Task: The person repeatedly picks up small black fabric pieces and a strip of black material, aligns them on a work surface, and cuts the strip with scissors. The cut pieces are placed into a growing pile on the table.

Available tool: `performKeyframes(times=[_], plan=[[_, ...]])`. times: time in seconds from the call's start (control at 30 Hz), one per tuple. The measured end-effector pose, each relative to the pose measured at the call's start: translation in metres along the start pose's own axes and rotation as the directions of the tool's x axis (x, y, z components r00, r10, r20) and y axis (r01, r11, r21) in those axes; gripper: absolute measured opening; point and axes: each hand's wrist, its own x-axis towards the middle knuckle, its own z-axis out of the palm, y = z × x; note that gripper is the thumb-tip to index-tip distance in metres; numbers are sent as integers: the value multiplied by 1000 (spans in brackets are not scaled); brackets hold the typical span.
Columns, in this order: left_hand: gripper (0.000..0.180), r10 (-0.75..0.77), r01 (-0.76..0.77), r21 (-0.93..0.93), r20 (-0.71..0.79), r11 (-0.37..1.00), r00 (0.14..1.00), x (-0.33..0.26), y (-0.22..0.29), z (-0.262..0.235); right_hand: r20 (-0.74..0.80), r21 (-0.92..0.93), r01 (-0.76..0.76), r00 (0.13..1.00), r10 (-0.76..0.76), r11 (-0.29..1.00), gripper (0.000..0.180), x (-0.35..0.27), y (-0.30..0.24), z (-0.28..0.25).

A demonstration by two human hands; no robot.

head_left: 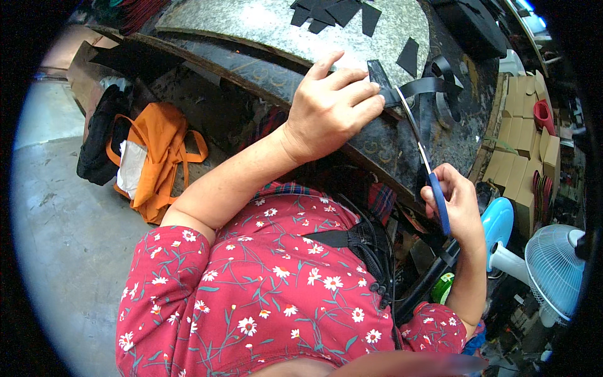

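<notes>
My right hand (463,196) is closed around the blue handles of a pair of scissors (438,200). Their long metal blades reach up to the edge of a black strap (418,88). My left hand (323,116) presses its fingertips on the near end of that strap, beside the blade tips. Just past those fingers lies a dark flat piece (378,73); whether it is joined to the strap I cannot tell. The strap's other end curls in loose loops to the right. Small black cut pieces (342,11) are scattered farther off, with one (408,56) lying apart.
A grey speckled board (251,24) covers part of the dark worktable (389,154). On the floor at left sits an orange bag (157,147) beside a black bag (103,135). Cardboard boxes (518,135) and a light-blue fan (553,267) stand at right.
</notes>
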Motion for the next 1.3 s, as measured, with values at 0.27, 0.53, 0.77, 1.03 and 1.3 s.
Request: performKeyframes(times=[0.27,0.53,0.77,1.03,1.3], plan=[[14,-33,33,-75,-4,997,999,2,-1,-4,67,275,-59,997,42,960,21,2,7,-5],[13,41,6,194,-237,981,971,16,-76,-50,115,397,250,941,-318,883,28,6,6,-32],[13,-168,136,520,14,843,986,25,-187,-64,-400,34,254,890,-220,967,18,63,49,-101],[18,-136,192,490,-149,850,980,38,-141,-59,-546,-529,-54,786,-291,847,38,108,82,-118],[27,250,-253,24,91,967,964,78,-62,11,-412,-612,473,494,-766,634,21,80,-19,-61]])
